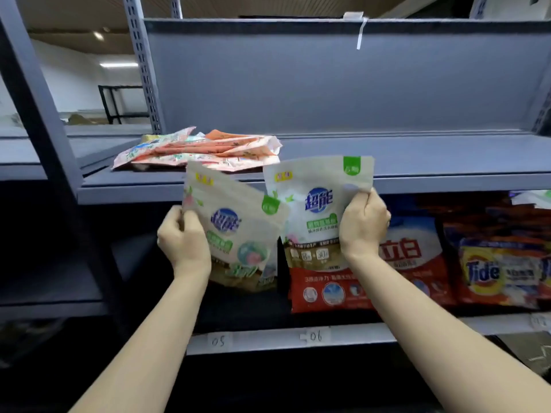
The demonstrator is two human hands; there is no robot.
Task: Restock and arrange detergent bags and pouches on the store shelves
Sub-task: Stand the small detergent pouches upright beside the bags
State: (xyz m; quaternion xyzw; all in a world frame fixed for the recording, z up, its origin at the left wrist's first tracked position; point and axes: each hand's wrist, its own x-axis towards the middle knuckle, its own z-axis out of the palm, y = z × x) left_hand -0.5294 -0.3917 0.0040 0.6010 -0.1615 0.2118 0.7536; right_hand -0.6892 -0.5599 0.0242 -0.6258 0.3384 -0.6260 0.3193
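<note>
A single head-worn wide-angle camera looks forward and slightly downward at close range, squarely facing grey metal shelving (328, 180), with both forearms reaching in from the bottom edge; straight lines bow near the borders.

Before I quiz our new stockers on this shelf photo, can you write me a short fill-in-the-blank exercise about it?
1. Each hand holds one beige ____.
2. The pink packets lie flat on the shelf ____ the red bags.
3. The yellow-and-orange bag reads ____.
4. The left hand holds its pouch by its ____ edge.

Missing words: pouch; above; Tide; left
</note>
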